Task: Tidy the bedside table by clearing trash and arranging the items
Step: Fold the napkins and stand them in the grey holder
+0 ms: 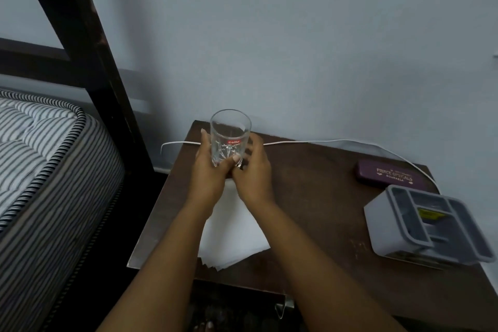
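The forearms come in from below over the front edge of the table (318,197). Just inside that edge, toward the front-left corner, lies a stack of papers (234,234), skewed to the edges, its near corners close to the front. To the right, a grey organizer (428,226) sits tight against the right edge, blurred. Between papers and organizer the dark tabletop is bare wood, a broad open strip running back to the wall (296,35).

Farther in, over the far end of the papers, both hands meet around a clear glass (230,137), which stands upright. The left hand (211,172) grips it from the left, thumb across the low front. The right hand (254,170) wraps its fingers round the right and back. The hands hide its base, so I cannot tell if it rests on the table.

Beyond the organizer, a purple case (388,174) lies near the back-right corner. A white cable (350,141) runs along the back edge, its end jutting past the left edge. Left of the table stand a dark bedpost (89,43) and a striped mattress (48,159).
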